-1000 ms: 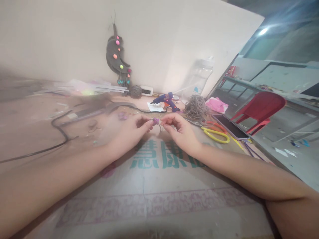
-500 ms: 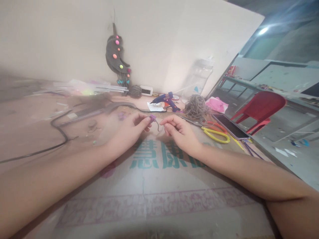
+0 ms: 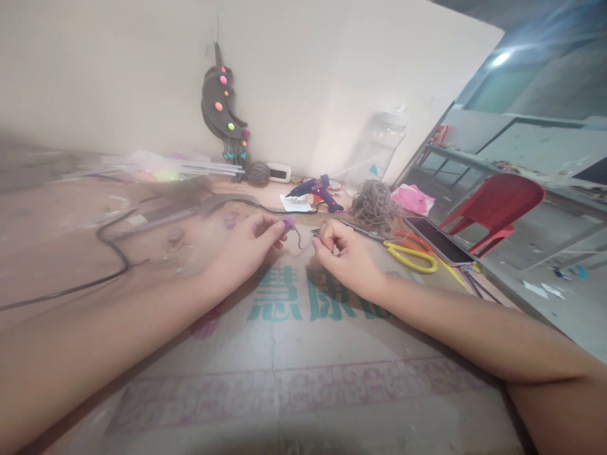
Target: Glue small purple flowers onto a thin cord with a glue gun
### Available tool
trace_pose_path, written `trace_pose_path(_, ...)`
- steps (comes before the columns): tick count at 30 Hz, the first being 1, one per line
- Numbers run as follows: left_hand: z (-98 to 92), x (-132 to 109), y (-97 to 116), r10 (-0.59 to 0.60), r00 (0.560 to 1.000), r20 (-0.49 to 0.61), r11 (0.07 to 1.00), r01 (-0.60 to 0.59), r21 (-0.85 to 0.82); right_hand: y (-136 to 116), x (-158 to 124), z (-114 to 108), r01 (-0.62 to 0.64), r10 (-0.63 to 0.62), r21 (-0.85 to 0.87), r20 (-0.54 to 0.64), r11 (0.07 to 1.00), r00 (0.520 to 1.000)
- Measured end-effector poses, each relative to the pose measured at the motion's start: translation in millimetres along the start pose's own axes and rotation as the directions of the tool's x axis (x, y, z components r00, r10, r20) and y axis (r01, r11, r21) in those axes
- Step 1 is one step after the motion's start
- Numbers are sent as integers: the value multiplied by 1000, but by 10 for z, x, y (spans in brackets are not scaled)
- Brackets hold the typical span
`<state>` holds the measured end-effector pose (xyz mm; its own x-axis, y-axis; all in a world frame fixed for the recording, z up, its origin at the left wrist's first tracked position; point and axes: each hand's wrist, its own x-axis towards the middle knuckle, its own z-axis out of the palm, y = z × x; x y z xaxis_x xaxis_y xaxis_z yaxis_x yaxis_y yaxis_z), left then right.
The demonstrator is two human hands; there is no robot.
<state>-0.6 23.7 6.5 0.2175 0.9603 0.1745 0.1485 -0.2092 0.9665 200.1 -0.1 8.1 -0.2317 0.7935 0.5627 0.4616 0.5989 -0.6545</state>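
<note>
My left hand [image 3: 253, 243] pinches a small purple piece [image 3: 288, 224] between thumb and fingertips, above the printed board. From this piece a thin grey-brown strand of yarn [image 3: 298, 240] curves down and toward my right hand. My right hand [image 3: 344, 249] is closed, its fingers curled in against the thumb, a short gap to the right of the purple piece. Whether the yarn's end lies in those fingers is too blurred to tell. Behind the right hand lie scissors [image 3: 411, 258] with yellow and orange handles, their blades partly hidden.
A dark blue glue gun [image 3: 317, 189], a tangle of grey yarn [image 3: 374, 203] and a clear bottle [image 3: 382, 148] stand at the back. A phone [image 3: 439, 240] lies near the right edge. A dark crescent ornament [image 3: 218, 104] hangs on the wall; a black cable [image 3: 116, 253] crosses the left.
My right hand's fingers have curled in, and the hand has shifted slightly right. The yarn strand now bends farther right. My left hand stays in place, with the purple piece slightly turned.
</note>
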Motion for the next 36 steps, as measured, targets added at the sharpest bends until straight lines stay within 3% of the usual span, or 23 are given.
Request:
trace_pose_path(6,3,15,-17,16,1000,3,1000,-16,1,16,-20,9,-29,31,59,-35,998,999)
trace_pose_path(10,7,25,-30,6,1000,-5,1000,-6,8,-24,104,-206,34,-34,3,-62,999,998)
trace_pose_path(13,8,20,-12,28,1000,-1,999,-28,31,-106,274,-545,16,-7,-206,45,978,999)
trace_pose_path(15,11,15,6,14,1000,-7,999,-14,29,-140,354,-753,-4,96,-391,215,920,972)
trace_pose_path(17,15,11,21,-3,1000,-11,1000,3,15,-113,377,-873,20,163,-522,303,853,939)
trace_pose_path(22,24,11,18,-4,1000,-1,1000,4,-10,230,311,-779,241,91,-675,417,697,904)
trace_pose_path(27,24,19,-11,-6,1000,14,999,7,-39,521,283,-667,285,55,-662,442,693,895)
trace_pose_path(31,31,14,15,2,1000,10,1000,-2,-21,555,282,-684,298,59,-661,461,688,886)
trace_pose_path(36,28,0,19,7,1000,23,1000,-6,-25,421,314,-694,228,150,-734,410,639,900)
